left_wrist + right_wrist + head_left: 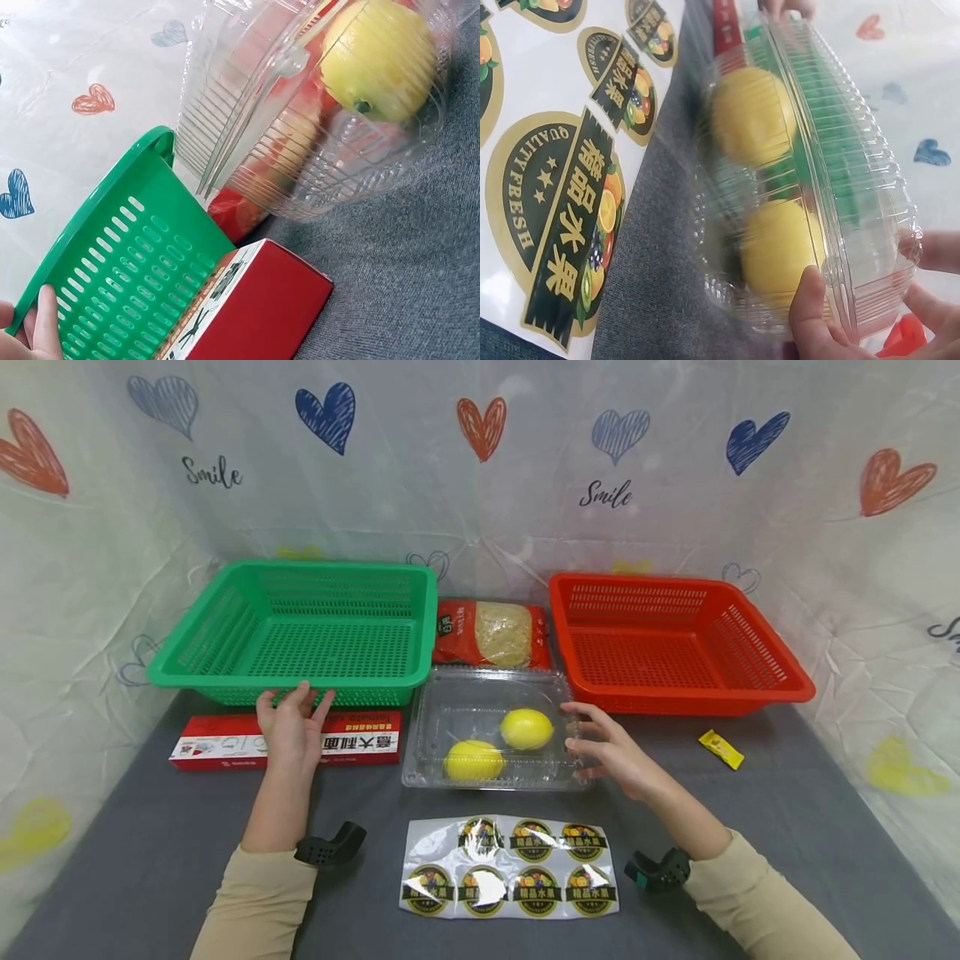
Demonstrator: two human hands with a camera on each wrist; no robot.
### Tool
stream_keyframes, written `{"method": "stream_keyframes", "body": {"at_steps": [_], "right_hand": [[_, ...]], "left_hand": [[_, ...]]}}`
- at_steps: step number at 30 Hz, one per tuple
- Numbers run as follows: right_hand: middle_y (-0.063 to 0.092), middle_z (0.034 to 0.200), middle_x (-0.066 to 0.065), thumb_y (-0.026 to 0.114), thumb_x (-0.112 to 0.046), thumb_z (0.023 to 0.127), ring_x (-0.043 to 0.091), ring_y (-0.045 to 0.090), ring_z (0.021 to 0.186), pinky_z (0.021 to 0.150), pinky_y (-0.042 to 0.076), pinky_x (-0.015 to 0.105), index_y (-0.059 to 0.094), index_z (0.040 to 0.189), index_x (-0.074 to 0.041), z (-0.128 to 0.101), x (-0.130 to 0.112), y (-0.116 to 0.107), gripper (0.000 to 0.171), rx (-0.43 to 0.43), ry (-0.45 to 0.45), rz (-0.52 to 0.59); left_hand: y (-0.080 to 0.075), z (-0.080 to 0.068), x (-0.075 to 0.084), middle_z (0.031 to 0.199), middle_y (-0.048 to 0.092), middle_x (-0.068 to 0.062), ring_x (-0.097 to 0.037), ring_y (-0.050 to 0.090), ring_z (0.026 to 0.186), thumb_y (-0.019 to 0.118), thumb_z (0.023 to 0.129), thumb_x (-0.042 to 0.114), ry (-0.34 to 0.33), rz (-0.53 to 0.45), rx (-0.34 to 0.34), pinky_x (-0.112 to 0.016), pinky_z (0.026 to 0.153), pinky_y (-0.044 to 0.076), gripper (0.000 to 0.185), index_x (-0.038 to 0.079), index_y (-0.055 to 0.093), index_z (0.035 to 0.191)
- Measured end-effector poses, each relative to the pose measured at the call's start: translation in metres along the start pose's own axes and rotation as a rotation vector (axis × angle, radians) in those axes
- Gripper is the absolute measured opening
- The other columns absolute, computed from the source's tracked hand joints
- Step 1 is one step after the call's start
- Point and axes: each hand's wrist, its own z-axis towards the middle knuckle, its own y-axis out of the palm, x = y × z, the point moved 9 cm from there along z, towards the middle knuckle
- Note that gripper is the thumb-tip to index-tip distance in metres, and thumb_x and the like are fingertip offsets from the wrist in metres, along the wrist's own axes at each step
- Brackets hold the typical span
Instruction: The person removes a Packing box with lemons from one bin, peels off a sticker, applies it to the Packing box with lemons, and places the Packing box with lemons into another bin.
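Observation:
A clear plastic clamshell box [480, 693] sits shut on the grey cloth with two yellow lemons [527, 728] [474, 760] inside. My right hand [583, 737] grips its right edge; in the right wrist view the thumb [814, 315] presses the shell [847, 150] near one lemon [780, 247], with fingers on the far side. My left hand [296, 703] lies flat over a long red box [360, 745], and its straight fingers [41, 322] touch the front rim of the green basket [127, 255].
A green basket [300, 681] stands at the back left and a red basket [675, 693] at the back right, with a noodle packet [491, 633] between them. A sheet of round fruit stickers [510, 867] lies near me. A small yellow sachet [721, 748] lies to the right.

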Motion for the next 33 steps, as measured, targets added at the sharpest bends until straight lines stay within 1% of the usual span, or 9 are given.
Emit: {"method": "stream_keyframes", "body": {"at_steps": [3, 7, 11, 15, 19, 22, 25, 30, 33], "right_hand": [[0.026, 0.139, 0.026, 0.052, -0.012, 0.092, 0.044, 0.041, 0.112, 0.074, 0.051, 0.044, 0.027, 0.141, -0.011, 0.002, 0.0, 0.001, 0.055, -0.015, 0.008, -0.004], [0.023, 0.14, 0.025, 0.053, -0.016, 0.092, 0.043, 0.04, 0.114, 0.075, 0.051, 0.045, 0.026, 0.141, -0.013, 0.001, 0.0, -0.001, 0.057, -0.022, 0.009, -0.012], [0.02, 0.142, 0.025, 0.053, -0.016, 0.093, 0.045, 0.039, 0.117, 0.076, 0.051, 0.045, 0.024, 0.142, -0.012, 0.001, -0.002, -0.001, 0.058, -0.036, -0.006, -0.021], [0.016, 0.145, 0.024, 0.054, -0.018, 0.093, 0.046, 0.035, 0.121, 0.077, 0.051, 0.046, 0.023, 0.144, -0.012, 0.001, -0.002, 0.0, 0.061, -0.05, -0.017, -0.018], [0.015, 0.146, 0.022, 0.056, -0.02, 0.092, 0.045, 0.035, 0.122, 0.076, 0.051, 0.045, 0.022, 0.145, -0.014, 0.0, -0.002, 0.0, 0.064, -0.044, -0.028, -0.024], [0.019, 0.145, 0.023, 0.057, -0.021, 0.091, 0.044, 0.044, 0.115, 0.076, 0.052, 0.044, 0.023, 0.145, -0.015, -0.004, -0.003, -0.004, 0.065, -0.012, -0.04, -0.055], [0.022, 0.143, 0.023, 0.058, -0.022, 0.091, 0.042, 0.05, 0.109, 0.077, 0.051, 0.044, 0.025, 0.144, -0.014, -0.01, -0.006, -0.009, 0.063, 0.033, -0.056, -0.099], [0.029, 0.14, 0.023, 0.059, -0.021, 0.09, 0.038, 0.051, 0.11, 0.081, 0.05, 0.043, 0.03, 0.142, -0.012, -0.023, -0.012, -0.016, 0.06, 0.099, -0.083, -0.167], [0.036, 0.135, 0.021, 0.059, -0.02, 0.09, 0.036, 0.054, 0.107, 0.08, 0.051, 0.039, 0.034, 0.14, -0.01, -0.032, -0.016, -0.02, 0.057, 0.14, -0.114, -0.214]], "left_hand": [[0.0, 0.001, 0.0, 0.108, 0.037, -0.007, -0.016, 0.052, 0.085, 0.056, 0.088, 0.003, 0.003, 0.003, 0.008, -0.032, 0.081, 0.051, 0.044, 0.014, 0.026, 0.118], [0.004, 0.002, -0.001, 0.108, 0.038, -0.008, -0.017, 0.051, 0.087, 0.054, 0.089, 0.003, -0.001, 0.004, 0.016, -0.032, 0.084, 0.049, 0.044, 0.015, 0.024, 0.12], [0.005, 0.001, -0.002, 0.113, 0.036, -0.006, -0.018, 0.046, 0.098, 0.048, 0.093, 0.005, -0.026, 0.016, 0.042, -0.032, 0.087, 0.047, 0.05, 0.018, 0.018, 0.13], [0.006, -0.001, 0.001, 0.123, 0.031, -0.004, -0.018, 0.04, 0.111, 0.043, 0.095, 0.008, -0.066, 0.088, 0.046, -0.03, 0.09, 0.045, 0.055, 0.02, 0.011, 0.138], [0.007, -0.003, 0.005, 0.137, 0.021, -0.005, -0.018, 0.038, 0.115, 0.04, 0.096, 0.011, -0.101, 0.195, -0.013, -0.028, 0.092, 0.043, 0.057, 0.019, 0.004, 0.14], [0.007, -0.005, 0.007, 0.14, 0.019, -0.005, -0.016, 0.042, 0.113, 0.043, 0.096, 0.013, -0.119, 0.264, -0.058, -0.027, 0.091, 0.043, 0.063, 0.018, 0.0, 0.142], [0.006, -0.008, 0.009, 0.133, 0.026, -0.003, -0.014, 0.048, 0.108, 0.046, 0.094, 0.014, -0.135, 0.313, -0.092, -0.026, 0.09, 0.045, 0.07, 0.018, -0.004, 0.143], [0.007, -0.014, 0.008, 0.118, 0.037, -0.003, -0.016, 0.052, 0.108, 0.051, 0.092, 0.012, -0.154, 0.387, -0.159, -0.026, 0.087, 0.047, 0.078, 0.016, -0.008, 0.144], [0.007, -0.02, 0.005, 0.121, 0.041, -0.006, -0.015, 0.055, 0.107, 0.055, 0.091, 0.015, -0.172, 0.436, -0.203, -0.028, 0.086, 0.047, 0.082, 0.015, -0.008, 0.145]]}}
